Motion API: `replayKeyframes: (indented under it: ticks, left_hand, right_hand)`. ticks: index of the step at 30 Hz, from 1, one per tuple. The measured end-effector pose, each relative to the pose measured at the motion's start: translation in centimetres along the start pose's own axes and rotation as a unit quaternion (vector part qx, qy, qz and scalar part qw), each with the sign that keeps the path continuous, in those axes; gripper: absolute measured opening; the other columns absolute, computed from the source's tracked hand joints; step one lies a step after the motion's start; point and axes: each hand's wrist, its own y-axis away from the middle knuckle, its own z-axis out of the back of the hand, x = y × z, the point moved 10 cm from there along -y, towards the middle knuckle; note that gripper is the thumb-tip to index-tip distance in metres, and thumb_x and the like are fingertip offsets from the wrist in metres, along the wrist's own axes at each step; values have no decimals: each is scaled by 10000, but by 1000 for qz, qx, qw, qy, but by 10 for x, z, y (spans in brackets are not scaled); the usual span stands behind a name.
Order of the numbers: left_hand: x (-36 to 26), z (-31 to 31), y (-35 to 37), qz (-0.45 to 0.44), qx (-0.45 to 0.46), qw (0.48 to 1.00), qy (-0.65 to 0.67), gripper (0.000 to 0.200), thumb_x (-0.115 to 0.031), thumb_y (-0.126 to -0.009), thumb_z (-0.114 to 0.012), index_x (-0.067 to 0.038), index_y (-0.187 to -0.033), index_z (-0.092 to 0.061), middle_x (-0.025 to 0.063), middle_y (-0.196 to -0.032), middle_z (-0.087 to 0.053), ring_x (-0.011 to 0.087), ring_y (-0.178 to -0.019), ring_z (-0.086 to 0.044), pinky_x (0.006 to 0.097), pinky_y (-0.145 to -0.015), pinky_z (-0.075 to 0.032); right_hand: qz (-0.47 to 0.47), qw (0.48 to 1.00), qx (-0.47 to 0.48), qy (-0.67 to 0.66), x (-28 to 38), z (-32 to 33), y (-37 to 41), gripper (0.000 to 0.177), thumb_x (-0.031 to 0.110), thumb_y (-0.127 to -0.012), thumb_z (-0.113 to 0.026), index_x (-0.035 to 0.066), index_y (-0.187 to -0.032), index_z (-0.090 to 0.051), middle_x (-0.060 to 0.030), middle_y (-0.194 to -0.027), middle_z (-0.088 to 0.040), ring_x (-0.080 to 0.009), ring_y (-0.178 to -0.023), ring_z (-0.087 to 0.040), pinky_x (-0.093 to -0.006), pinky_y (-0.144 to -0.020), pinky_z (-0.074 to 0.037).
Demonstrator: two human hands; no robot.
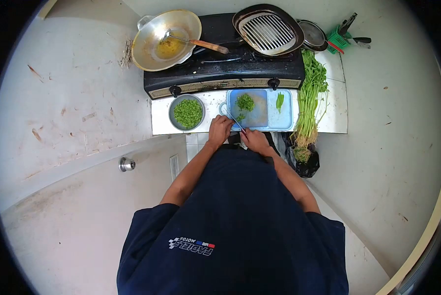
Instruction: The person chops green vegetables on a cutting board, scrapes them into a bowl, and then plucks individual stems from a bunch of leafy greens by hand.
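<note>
My right hand [256,140] is closed round the handle of a knife [237,122], whose blade points up and left over the blue cutting board [286,123]. At the board's lower left edge rests my left hand [220,129], fingers bent and together near the blade; what they press on is too small to make out. Chopped greens [245,102] lie in a small heap on the board, with a few bits nearer the knife. A single green leaf [280,101] is on the board's right part. Left of the board, a grey bowl [187,112] holds more chopped greens.
Behind the board stands a black stove [220,73] with a wok [151,44] holding a ladle and a grill pan [267,32]. A long bunch of leafy stalks [309,98] lies at right, above a black bag [306,168]. A green basket [337,39] holds utensils.
</note>
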Motion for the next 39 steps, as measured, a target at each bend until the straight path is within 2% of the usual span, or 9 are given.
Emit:
replayKeyframes:
  ticks: [8, 11, 14, 17, 20, 29, 35, 39]
  left_hand:
    - [0, 2, 4, -3, 1, 1000, 0, 145, -99, -794, -717, -102, -927, -775, 30, -883, -685, 263, -892, -611, 391, -812, -479]
    - [2, 3, 5, 5, -8, 1000, 21, 133, -104, -792, -721, -98, -914, -776, 51, -892, -702, 268, -895, -627, 403, -810, -485]
    - [13, -7, 4, 55, 18, 998, 22, 117, -110, -799, -726, -89, -902, -776, 86, -885, -712, 283, -889, -644, 415, -813, -493]
    - [13, -7, 4, 72, 0, 996, 43, 107, -109, -807, -723, -70, -891, -777, 119, -863, -710, 306, -882, -654, 429, -815, -505]
    - [17, -10, 5, 124, 12, 990, 63, 113, -107, -808, -721, -55, -891, -777, 130, -865, -708, 318, -887, -654, 428, -816, -516]
    - [29, -19, 11, 171, -4, 978, 118, 119, -98, -820, -716, -29, -898, -772, 144, -864, -705, 317, -851, -659, 421, -790, -531]
    - [25, -14, 10, 138, -21, 981, 131, 118, -90, -816, -724, -23, -907, -757, 128, -855, -708, 299, -826, -659, 413, -772, -532]
    - [25, -12, 10, 154, -18, 979, 133, 110, -89, -812, -726, -34, -903, -755, 112, -859, -714, 304, -820, -658, 410, -773, -530]
  right_hand:
    - [6, 1000, -6, 29, 6, -3, -11, 423, 373, -1012, -515, -33, -983, -631, -263, -761, -692, -453, -737, -701, -541, -685, -571]
    - [16, 999, -31, 28, 4, -1, -6, 397, 360, -1007, -530, -24, -941, -612, -257, -681, -661, -452, -654, -676, -553, -624, -549]
    - [10, 998, -44, 38, 0, -1, -2, 398, 363, -1010, -527, -19, -936, -610, -258, -671, -656, -451, -645, -674, -550, -615, -549]
    - [-5, 999, -43, 32, -3, -3, -2, 399, 364, -1011, -526, -18, -935, -610, -255, -664, -653, -453, -643, -673, -554, -611, -548]
    - [-7, 999, -48, 24, -2, -1, -2, 402, 367, -1011, -526, -19, -935, -610, -256, -665, -652, -456, -639, -670, -554, -610, -549]
    - [14, 997, -64, 45, 5, -4, 0, 422, 363, -1016, -518, -38, -921, -610, -253, -640, -649, -449, -624, -675, -542, -596, -557]
    - [4, 998, -44, 35, 10, -1, -7, 418, 357, -1026, -503, -37, -931, -608, -250, -655, -660, -445, -633, -682, -534, -600, -561]
    - [-13, 999, -34, 33, 3, -3, -4, 423, 368, -1021, -504, -34, -941, -607, -252, -673, -665, -449, -646, -682, -544, -612, -558]
